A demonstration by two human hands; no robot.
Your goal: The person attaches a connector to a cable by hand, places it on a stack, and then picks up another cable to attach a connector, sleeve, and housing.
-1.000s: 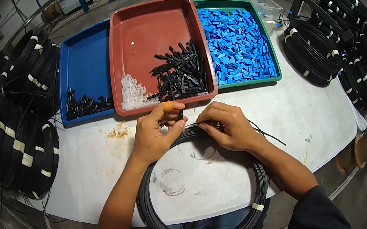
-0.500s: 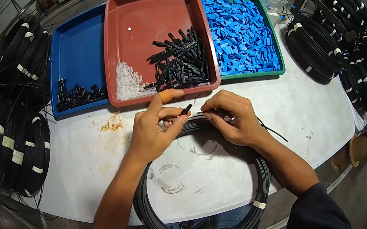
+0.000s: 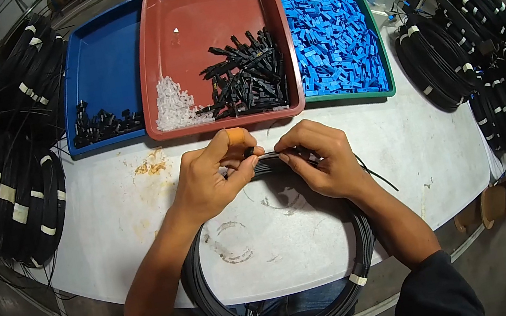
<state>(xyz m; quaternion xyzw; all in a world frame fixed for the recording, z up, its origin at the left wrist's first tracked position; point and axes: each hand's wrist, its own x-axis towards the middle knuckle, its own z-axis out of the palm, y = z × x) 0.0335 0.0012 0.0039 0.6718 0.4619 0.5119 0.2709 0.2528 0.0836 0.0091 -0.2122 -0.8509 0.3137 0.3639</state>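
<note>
My left hand (image 3: 209, 178), with an orange band round one finger, pinches a small black plastic connector part (image 3: 249, 152) between thumb and fingers; most of the part is hidden. Facing it, my right hand (image 3: 323, 158) grips a thin black cable end (image 3: 270, 153) between thumb and forefinger, its tip pointing at the left fingertips. Both hands are over the top of a large coil of black cable (image 3: 202, 285), which has white tape bands and overhangs the table's near edge. A loose cable tail (image 3: 378, 175) sticks out beyond my right wrist.
On the white table (image 3: 113, 250), a red tray (image 3: 227, 124) holds black connector bodies (image 3: 249, 77) and small clear pieces (image 3: 175, 107). Beside it stand a blue tray (image 3: 102, 49) with black parts and a green tray (image 3: 385, 60) of blue clips (image 3: 333, 35). Taped cable coils (image 3: 433, 65) flank both sides.
The black connector part has turned and drawn in between my left fingertips, where it stuck out before. The hands are slightly closer together. The trays sit a little higher in view.
</note>
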